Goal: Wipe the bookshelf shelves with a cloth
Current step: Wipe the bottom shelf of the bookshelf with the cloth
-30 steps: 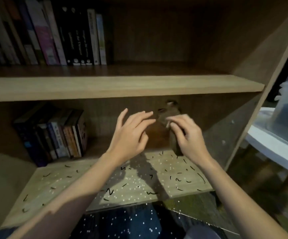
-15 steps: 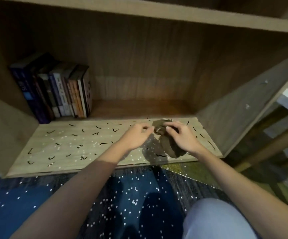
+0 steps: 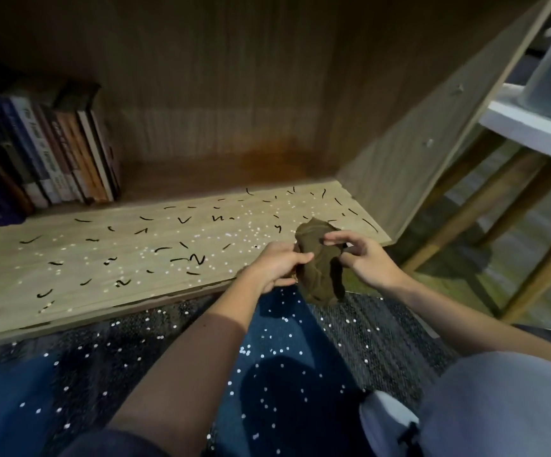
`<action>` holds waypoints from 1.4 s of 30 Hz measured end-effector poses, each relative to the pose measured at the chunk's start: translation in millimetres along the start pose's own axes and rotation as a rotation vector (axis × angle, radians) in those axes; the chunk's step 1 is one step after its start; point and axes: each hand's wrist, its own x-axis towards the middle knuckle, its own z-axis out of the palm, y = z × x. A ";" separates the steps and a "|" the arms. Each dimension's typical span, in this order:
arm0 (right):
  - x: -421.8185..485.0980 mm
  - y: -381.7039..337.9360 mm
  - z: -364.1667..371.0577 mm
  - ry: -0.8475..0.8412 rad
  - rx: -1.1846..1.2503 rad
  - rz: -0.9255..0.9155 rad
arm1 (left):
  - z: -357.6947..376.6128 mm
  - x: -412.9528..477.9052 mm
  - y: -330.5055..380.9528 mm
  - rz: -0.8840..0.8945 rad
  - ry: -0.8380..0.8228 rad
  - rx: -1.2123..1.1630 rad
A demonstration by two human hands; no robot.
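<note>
Wood-grain panels of the bookshelf (image 3: 234, 94) fill most of the view, the back and right wall boxing in its lowest compartment. Below spreads a dark blue rug (image 3: 119, 374) dotted with white bits. The bottom shelf (image 3: 79, 275) runs pale and wide from wall to wall, and a row of books (image 3: 53, 159) stands upright at its back left corner. A white table (image 3: 531, 127) shows past the right wall.

A brown cloth (image 3: 320, 275) hangs bunched in front of the shelf's right end. Its long axis runs from above the front edge down over the rug, and it seems not to touch the board. The left hand (image 3: 275, 265) grips its left edge with curled fingers. The right hand (image 3: 368, 263) pinches its upper right edge between thumb and forefinger, the other fingers loosely bent.

Black strands (image 3: 195, 258) and white specks (image 3: 234, 235) litter the shelf. Nearly all lie to the left of the cloth and behind it, so the wipe probably has to travel leftward, and the left hand is nearer that mess.
</note>
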 end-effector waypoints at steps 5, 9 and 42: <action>18.3 37.9 -16.0 -0.079 -0.086 -0.068 | 35.0 31.4 -5.2 0.063 0.067 -0.090; 41.5 71.7 -21.1 -0.095 -0.087 -0.125 | 58.8 60.1 4.4 0.091 0.102 -0.115; 162.6 135.3 -61.0 0.120 -0.407 -0.197 | 55.8 119.7 -21.7 0.010 0.579 1.010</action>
